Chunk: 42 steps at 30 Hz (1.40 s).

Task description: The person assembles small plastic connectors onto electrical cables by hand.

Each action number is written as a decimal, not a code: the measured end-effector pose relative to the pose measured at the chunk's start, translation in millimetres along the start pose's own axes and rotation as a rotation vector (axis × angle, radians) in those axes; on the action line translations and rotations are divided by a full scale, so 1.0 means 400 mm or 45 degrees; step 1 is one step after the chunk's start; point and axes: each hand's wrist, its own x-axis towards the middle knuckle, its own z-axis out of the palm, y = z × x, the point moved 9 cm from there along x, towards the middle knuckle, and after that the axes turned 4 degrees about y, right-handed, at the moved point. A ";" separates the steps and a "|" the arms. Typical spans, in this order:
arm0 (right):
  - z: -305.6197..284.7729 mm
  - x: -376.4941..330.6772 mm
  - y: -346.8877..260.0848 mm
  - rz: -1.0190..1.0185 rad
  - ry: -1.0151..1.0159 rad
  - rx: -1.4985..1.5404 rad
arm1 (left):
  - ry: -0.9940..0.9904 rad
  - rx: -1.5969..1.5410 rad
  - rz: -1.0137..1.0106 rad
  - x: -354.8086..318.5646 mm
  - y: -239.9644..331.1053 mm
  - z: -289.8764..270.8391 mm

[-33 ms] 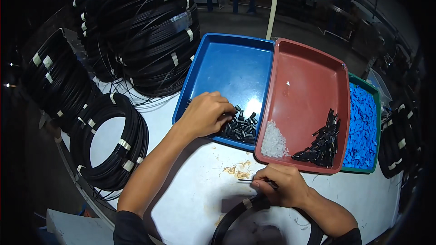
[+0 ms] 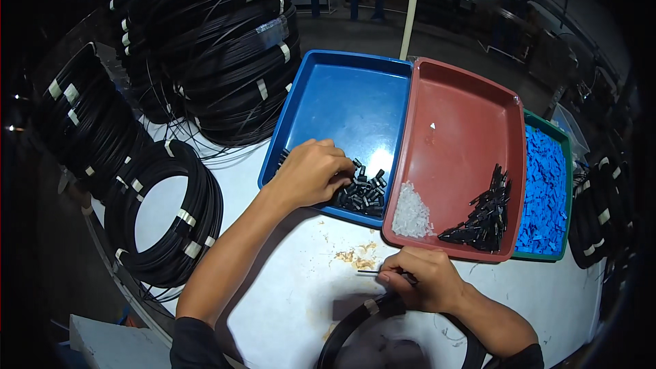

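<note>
We are pinching the thin black cable end [image 2: 369,272] between the fingers of our right hand [image 2: 424,283], its tip poking out to the left just above the white table [image 2: 287,280]. The cable is running back into a black coil [image 2: 362,321] lying at the lower edge. Our left hand [image 2: 314,171] is reaching into the blue tray [image 2: 355,96], fingers curled over a heap of small black parts [image 2: 365,195] in its near corner; whether it is gripping one we cannot tell. Beside it, the red tray [image 2: 465,116] is holding white bits [image 2: 412,212] and black pieces [image 2: 482,219]. A green tray [image 2: 566,138] of blue parts [image 2: 543,191] is sitting further right. Taped black coils [image 2: 171,212] are crowding our left.
</note>
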 end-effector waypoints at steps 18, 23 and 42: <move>0.006 -0.003 0.001 -0.051 -0.017 0.025 | -0.010 0.104 -0.070 -0.006 -0.025 -0.030; 0.008 -0.003 -0.003 -0.038 -0.034 -0.001 | 0.012 0.339 -0.089 0.001 -0.055 -0.051; 0.017 -0.004 0.002 -0.013 -0.088 -0.029 | -0.011 0.160 -0.104 -0.018 -0.084 -0.016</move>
